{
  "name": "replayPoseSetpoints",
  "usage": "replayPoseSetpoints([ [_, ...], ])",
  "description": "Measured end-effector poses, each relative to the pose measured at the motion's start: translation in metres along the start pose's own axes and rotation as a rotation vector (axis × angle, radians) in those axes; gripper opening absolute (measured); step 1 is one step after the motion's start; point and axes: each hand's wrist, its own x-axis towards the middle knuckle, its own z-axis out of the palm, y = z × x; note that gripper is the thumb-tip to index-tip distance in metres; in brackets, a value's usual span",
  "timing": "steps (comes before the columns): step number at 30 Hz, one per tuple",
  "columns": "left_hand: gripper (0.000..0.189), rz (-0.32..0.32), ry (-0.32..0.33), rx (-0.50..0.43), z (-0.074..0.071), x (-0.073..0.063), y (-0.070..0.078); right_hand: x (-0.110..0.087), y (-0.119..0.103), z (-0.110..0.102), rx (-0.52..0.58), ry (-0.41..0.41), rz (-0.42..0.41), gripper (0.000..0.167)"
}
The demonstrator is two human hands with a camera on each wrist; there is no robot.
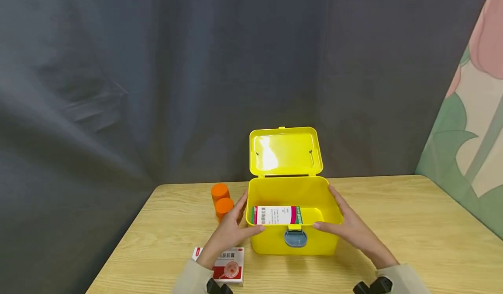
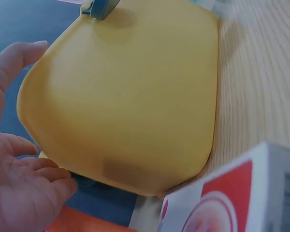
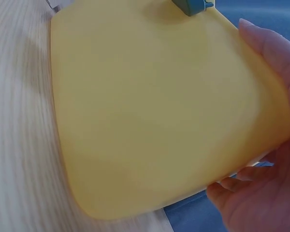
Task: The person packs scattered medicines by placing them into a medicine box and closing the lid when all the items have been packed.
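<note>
A yellow plastic storage box (image 1: 271, 241) stands on the table with its hinged lid (image 1: 288, 152) raised and a grey latch (image 1: 295, 238) on its front. My left hand (image 1: 232, 228) holds its left side, the thumb at the front rim and the fingers along the side. On the opposite side my right hand (image 1: 353, 228) holds it the same way, its thumb on the front rim. Inside, at the left, lies a white, green and magenta medicine carton (image 1: 277, 215). Each wrist view shows a hand at a corner of the box; some fingertips are hidden behind its edge.
Two orange-capped bottles (image 1: 224, 206) stand left of the box, close to my left hand. A white and red medicine carton (image 1: 233, 270) lies at the front left, partly under my left wrist. A dark curtain (image 1: 243, 76) hangs behind the wooden table (image 1: 393, 206).
</note>
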Motion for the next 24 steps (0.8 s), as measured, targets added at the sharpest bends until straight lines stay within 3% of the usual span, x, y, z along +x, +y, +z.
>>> replayPoseSetpoints([
  [4, 0.092, 0.007, 0.035, 0.111, -0.009, -0.01, 0.006, 0.001, -0.001, 0.003, 0.01, 0.003, -0.007, 0.109],
  [7, 0.085, 0.009, 0.063, 0.144, -0.017, -0.018, 0.01, 0.003, -0.001, 0.005, 0.0, 0.018, -0.019, 0.108],
  [12, 0.068, 0.046, 0.095, 0.1, -0.031, -0.031, 0.012, 0.005, -0.001, 0.007, -0.001, 0.019, -0.033, 0.108],
  [17, 0.049, 0.077, 0.118, 0.135, -0.045, -0.05, 0.013, 0.001, -0.004, 0.007, -0.004, 0.014, -0.037, 0.107],
  [24, 0.043, 0.096, 0.062, 0.174, -0.058, -0.068, 0.013, -0.007, -0.003, -0.001, -0.032, 0.011, -0.03, 0.107],
])
